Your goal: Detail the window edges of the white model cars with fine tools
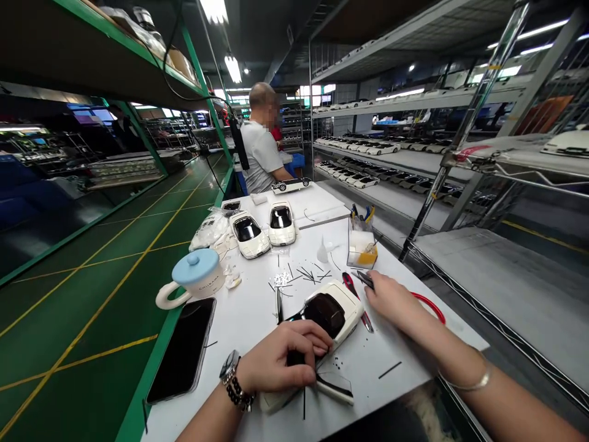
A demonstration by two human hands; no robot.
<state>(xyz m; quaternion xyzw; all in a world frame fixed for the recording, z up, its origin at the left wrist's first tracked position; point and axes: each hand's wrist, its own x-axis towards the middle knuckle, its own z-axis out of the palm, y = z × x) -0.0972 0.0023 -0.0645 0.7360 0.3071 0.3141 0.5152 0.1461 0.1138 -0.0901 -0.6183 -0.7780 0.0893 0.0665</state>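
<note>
Through the head camera I see my left hand (285, 357) laid over the white model car (352, 302), which sits near the front edge of the desk (243, 319); its fingers are bent, but I can't tell whether they grip anything. My right hand (386, 296), towards the desk's right edge, pinches a dark slim tool (365, 279). Between that hand and the car lies a red-handled cutter (350, 286). Black strips (313, 274) are scattered beyond the car. Along the left edge I have a phone (184, 350) and a lidded mug (199, 276); two more white cars (281, 224) stand farther back.
</note>
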